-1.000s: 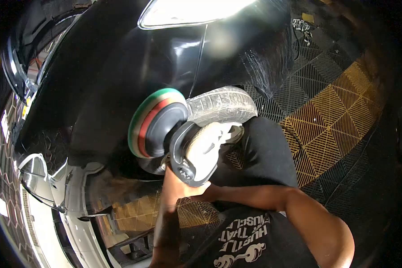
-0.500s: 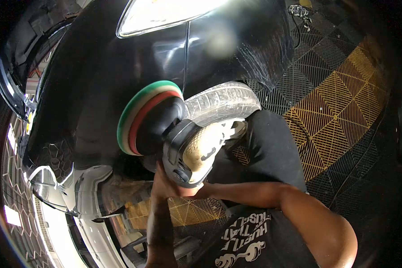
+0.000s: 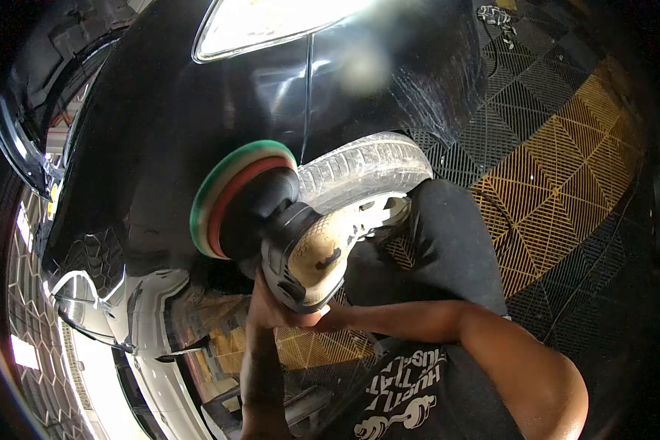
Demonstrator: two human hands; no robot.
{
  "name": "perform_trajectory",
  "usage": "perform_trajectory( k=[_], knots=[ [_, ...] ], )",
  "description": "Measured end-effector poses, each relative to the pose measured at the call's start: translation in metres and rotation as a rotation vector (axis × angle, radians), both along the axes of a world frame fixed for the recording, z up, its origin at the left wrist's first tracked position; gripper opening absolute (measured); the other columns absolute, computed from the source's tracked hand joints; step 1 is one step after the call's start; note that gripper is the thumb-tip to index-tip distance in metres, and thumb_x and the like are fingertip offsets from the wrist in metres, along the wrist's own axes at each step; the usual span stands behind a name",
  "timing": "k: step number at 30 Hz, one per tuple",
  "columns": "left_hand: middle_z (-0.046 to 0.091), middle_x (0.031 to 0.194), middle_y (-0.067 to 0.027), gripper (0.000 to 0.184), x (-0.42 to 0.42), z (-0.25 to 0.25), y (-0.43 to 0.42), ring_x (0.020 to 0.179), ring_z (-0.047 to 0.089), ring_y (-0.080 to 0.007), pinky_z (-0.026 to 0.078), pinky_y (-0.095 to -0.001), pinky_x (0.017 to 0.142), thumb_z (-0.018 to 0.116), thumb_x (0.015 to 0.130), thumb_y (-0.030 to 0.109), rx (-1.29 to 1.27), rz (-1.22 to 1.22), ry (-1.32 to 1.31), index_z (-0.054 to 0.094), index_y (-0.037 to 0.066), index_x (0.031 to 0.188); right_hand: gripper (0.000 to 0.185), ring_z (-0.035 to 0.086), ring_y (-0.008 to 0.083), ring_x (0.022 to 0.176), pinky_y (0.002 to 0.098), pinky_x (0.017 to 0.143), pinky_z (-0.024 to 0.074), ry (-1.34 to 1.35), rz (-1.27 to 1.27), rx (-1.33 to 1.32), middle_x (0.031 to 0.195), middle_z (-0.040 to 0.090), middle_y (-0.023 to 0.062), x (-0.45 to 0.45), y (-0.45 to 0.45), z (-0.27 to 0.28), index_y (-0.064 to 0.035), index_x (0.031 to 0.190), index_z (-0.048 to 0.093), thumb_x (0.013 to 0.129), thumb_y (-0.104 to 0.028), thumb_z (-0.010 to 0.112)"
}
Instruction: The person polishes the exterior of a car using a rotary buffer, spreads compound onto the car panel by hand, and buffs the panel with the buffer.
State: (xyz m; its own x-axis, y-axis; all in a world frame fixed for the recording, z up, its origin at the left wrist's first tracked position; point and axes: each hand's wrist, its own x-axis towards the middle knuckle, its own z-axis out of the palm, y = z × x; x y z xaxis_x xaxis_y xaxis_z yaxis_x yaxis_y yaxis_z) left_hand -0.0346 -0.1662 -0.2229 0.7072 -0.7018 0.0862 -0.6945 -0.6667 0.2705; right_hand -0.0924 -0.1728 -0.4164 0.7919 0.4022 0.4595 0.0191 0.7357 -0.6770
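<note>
A polisher (image 3: 319,264) with a pale, worn body is held in front of the car's black front fender (image 3: 169,147). Its round foam pad (image 3: 204,202), edged in green, white and red, faces the dark paint; I cannot tell whether they touch. My left hand (image 3: 268,302) is closed round the underside of the polisher, its fingers partly hidden. From the right, my right hand (image 3: 321,318) reaches under the same end and grips there, mostly covered by the tool. A tire (image 3: 370,169) stands just behind the polisher.
A bright headlight (image 3: 271,26) is above. Pale scuffs mark the bumper (image 3: 433,95). Black and yellow grid tiles (image 3: 557,191) cover the floor, with a dark cord lying at right. My bent knee (image 3: 458,227) is close to the tire. A mirrorlike door panel (image 3: 213,319) is at lower left.
The polisher has shifted slightly left and turned a little, with its pad a touch lower. Both hands stay on it. The view has moved slightly.
</note>
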Motion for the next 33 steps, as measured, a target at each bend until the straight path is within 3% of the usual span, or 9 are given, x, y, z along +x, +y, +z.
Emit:
perform_trajectory(
  k=[5, 11, 15, 16, 18, 24, 27, 30, 33],
  knots=[
    [0.059, 0.127, -0.0189, 0.087, 0.003, 0.008, 0.004, 0.113, 0.062, -0.0343, 0.049, -0.0433, 0.099, 0.088, 0.062, 0.030, 0.007, 0.004, -0.006, 0.050, -0.002, 0.133, 0.053, 0.057, 0.0217, 0.114, 0.0380, 0.098, 0.0450, 0.136, 0.113, 0.067, 0.121, 0.060, 0.0121, 0.003, -0.006, -0.001, -0.0009, 0.128, 0.052, 0.086, -0.026, 0.072],
    [0.059, 0.127, -0.0190, 0.087, 0.010, 0.014, 0.001, 0.113, 0.062, -0.0342, 0.049, -0.0433, 0.099, 0.088, 0.063, 0.030, 0.005, 0.003, 0.009, 0.049, -0.003, 0.133, 0.069, 0.057, 0.0208, 0.111, 0.0366, 0.097, 0.0459, 0.121, -0.013, 0.175, 0.121, 0.060, 0.0108, 0.012, 0.006, 0.006, 0.0001, 0.133, 0.046, 0.090, -0.049, 0.067],
    [0.059, 0.127, -0.0190, 0.087, 0.009, 0.016, 0.000, 0.113, 0.061, -0.0342, 0.049, -0.0433, 0.099, 0.088, 0.063, 0.030, 0.013, 0.000, 0.020, 0.049, -0.003, 0.134, 0.080, 0.047, 0.0228, 0.133, 0.0371, 0.113, 0.0375, 0.178, 0.210, -0.136, 0.143, 0.050, 0.0132, 0.011, -0.051, 0.036, -0.0007, 0.139, 0.045, 0.079, -0.036, 0.082],
    [0.059, 0.128, -0.0191, 0.087, 0.010, 0.016, 0.000, 0.114, 0.061, -0.0342, 0.049, -0.0433, 0.099, 0.088, 0.063, 0.030, 0.014, 0.001, 0.021, 0.049, -0.003, 0.134, 0.077, 0.048, 0.0239, 0.132, 0.0396, 0.113, 0.0376, 0.380, 0.364, 0.165, 0.143, 0.050, 0.0131, 0.007, -0.039, 0.033, -0.0013, 0.138, 0.047, 0.080, -0.039, 0.080],
    [0.059, 0.128, -0.0191, 0.087, 0.009, 0.017, 0.001, 0.114, 0.061, -0.0342, 0.049, -0.0433, 0.099, 0.088, 0.063, 0.030, 0.020, 0.003, 0.018, 0.049, -0.003, 0.134, 0.074, 0.049, 0.0249, 0.131, 0.0420, 0.113, 0.0377, 0.577, 0.519, 0.474, 0.143, 0.050, 0.0131, 0.004, -0.025, 0.029, -0.0020, 0.137, 0.049, 0.082, -0.042, 0.078],
    [0.059, 0.128, -0.0191, 0.088, 0.010, 0.021, -0.003, 0.114, 0.061, -0.0341, 0.049, -0.0433, 0.099, 0.088, 0.063, 0.031, 0.012, 0.006, 0.041, 0.048, -0.003, 0.134, 0.064, 0.050, 0.0268, 0.130, 0.0462, 0.112, 0.0384, 0.044, 0.004, 0.153, 0.143, 0.050, 0.0131, 0.013, 0.009, 0.006, -0.0045, 0.137, 0.050, 0.090, -0.045, 0.067],
    [0.058, 0.128, -0.0192, 0.088, 0.013, 0.025, -0.005, 0.114, 0.061, -0.0341, 0.049, -0.0433, 0.099, 0.088, 0.064, 0.031, 0.003, 0.006, 0.056, 0.048, -0.003, 0.134, 0.053, 0.051, 0.0266, 0.129, 0.0470, 0.111, 0.0391, 0.047, 0.099, 0.398, 0.144, 0.050, 0.0130, 0.022, 0.035, -0.006, -0.0053, 0.137, 0.051, 0.097, -0.039, 0.058],
    [0.058, 0.128, -0.0192, 0.088, 0.015, 0.026, -0.005, 0.114, 0.061, -0.0341, 0.049, -0.0433, 0.099, 0.088, 0.064, 0.031, 0.001, 0.009, 0.062, 0.048, -0.004, 0.134, 0.045, 0.052, 0.0266, 0.128, 0.0454, 0.112, 0.0392, 0.101, 0.143, 0.416, 0.142, 0.051, 0.0132, 0.024, 0.028, -0.005, -0.0043, 0.136, 0.051, 0.098, -0.029, 0.056],
    [0.058, 0.128, -0.0192, 0.088, 0.012, 0.025, -0.004, 0.115, 0.061, -0.0341, 0.049, -0.0433, 0.099, 0.087, 0.064, 0.031, 0.013, 0.003, 0.061, 0.047, -0.004, 0.134, 0.063, 0.056, 0.0267, 0.119, 0.0410, 0.105, 0.0429, -0.080, 0.384, 0.439, 0.128, 0.059, 0.0150, 0.032, 0.013, -0.007, -0.0027, 0.134, 0.047, 0.089, -0.042, 0.068]
  ],
)
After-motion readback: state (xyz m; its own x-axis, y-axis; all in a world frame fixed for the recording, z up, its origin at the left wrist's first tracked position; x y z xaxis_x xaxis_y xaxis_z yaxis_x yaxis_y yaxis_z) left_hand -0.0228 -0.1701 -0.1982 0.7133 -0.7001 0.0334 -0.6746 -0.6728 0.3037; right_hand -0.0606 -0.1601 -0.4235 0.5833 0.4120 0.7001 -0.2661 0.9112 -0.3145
